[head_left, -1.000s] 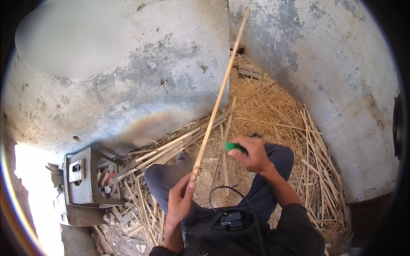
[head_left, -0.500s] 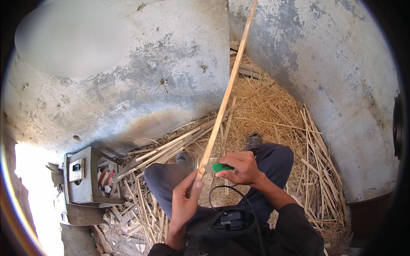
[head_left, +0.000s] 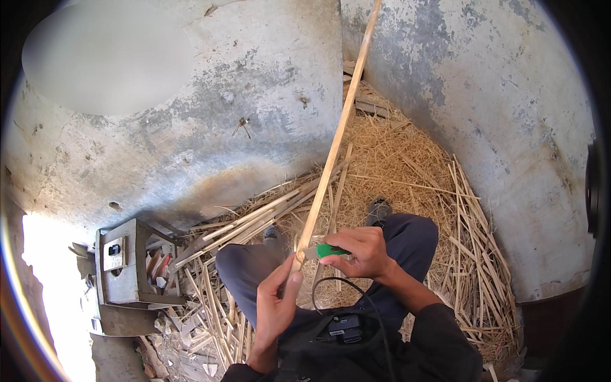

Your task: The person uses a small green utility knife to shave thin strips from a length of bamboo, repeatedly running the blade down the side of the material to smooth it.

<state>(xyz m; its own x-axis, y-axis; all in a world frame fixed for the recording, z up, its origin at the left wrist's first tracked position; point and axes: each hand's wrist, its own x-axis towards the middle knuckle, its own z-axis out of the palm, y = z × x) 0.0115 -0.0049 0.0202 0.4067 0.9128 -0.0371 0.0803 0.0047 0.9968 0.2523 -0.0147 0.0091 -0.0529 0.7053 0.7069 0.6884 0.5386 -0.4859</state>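
Left grip (head_left: 276,305) is closed, thumb against fingers, on the near end of a long wooden strip (head_left: 335,155), whose long axis is pointed far and slightly right. Just beyond that hold, a green-handled knife (head_left: 329,250) is clasped in the closed right grip (head_left: 365,252), its blade (head_left: 311,253) laid crosswise from the right, at the strip's edge; whether the wood is touched cannot be told.

No writing is legible; the pale label (head_left: 336,332) on the near black device (head_left: 347,326) is too small.
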